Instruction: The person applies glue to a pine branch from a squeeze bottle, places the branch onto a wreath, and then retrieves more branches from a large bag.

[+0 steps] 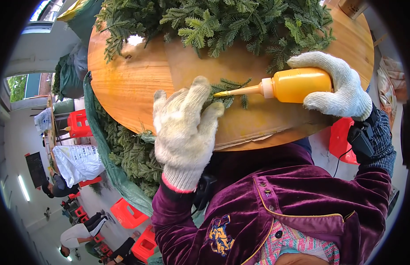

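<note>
My right hand [333, 84], in a white knit glove, is wrapped round the base of a squeeze bottle [297, 84] with orange-yellow contents. The bottle lies nearly level, and its long tapered nozzle points left, over a small green artificial fir sprig [233, 86]. My left hand [185, 119], in a stained white glove, has the sprig's left end between thumb and index finger; the exact grip is partly hidden by the glove. Yellow shows at the nozzle tip, close to these fingers. Beneath the sprig is a sheet of brown cardboard [258, 126].
The round wooden table [121, 88] carries a large heap of fir sprigs [222, 22] along its far side. A green sack [121, 176] of more sprigs stands at the left. Red stools [127, 212], a white sack [79, 163] and other people [79, 234] are beyond it.
</note>
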`<action>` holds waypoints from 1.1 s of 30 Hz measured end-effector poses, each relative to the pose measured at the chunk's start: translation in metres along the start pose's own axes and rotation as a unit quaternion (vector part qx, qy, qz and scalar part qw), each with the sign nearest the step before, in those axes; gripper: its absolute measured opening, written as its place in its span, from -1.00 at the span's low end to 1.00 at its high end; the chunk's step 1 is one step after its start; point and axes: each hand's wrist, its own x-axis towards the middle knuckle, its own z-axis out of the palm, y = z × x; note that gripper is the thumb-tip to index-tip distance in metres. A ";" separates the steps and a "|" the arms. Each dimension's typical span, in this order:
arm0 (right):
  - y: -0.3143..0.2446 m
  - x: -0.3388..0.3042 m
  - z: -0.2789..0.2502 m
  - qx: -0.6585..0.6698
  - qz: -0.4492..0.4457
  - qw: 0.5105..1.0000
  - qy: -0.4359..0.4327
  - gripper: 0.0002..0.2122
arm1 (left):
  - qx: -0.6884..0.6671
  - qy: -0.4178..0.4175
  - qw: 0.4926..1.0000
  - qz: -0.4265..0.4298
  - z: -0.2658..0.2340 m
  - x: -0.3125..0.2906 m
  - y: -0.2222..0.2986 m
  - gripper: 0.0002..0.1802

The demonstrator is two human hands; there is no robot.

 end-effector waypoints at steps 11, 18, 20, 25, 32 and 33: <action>0.002 0.001 0.000 -0.008 -0.005 1.000 -0.001 -0.30 | 0.061 -0.123 0.988 -0.071 -0.006 0.023 0.013 -0.43; 0.004 0.000 -0.002 -0.035 -0.029 0.999 -0.006 -0.30 | 0.112 -0.004 0.988 0.110 0.001 0.009 -0.012 -0.48; 0.005 0.000 -0.002 -0.032 -0.025 0.999 -0.006 -0.30 | 0.107 0.000 0.987 0.122 0.004 0.010 -0.015 -0.49; 0.004 0.000 -0.001 -0.014 -0.013 1.000 -0.005 -0.30 | 0.119 0.010 0.980 0.159 0.004 0.008 -0.015 -0.55; 0.001 0.001 -0.002 0.004 -0.003 1.000 -0.009 -0.32 | 0.116 0.052 0.982 0.139 0.008 0.000 -0.017 -0.63; 0.002 0.002 -0.002 0.010 -0.001 1.000 -0.013 -0.32 | 0.120 0.046 0.985 0.118 0.007 -0.001 -0.015 -0.64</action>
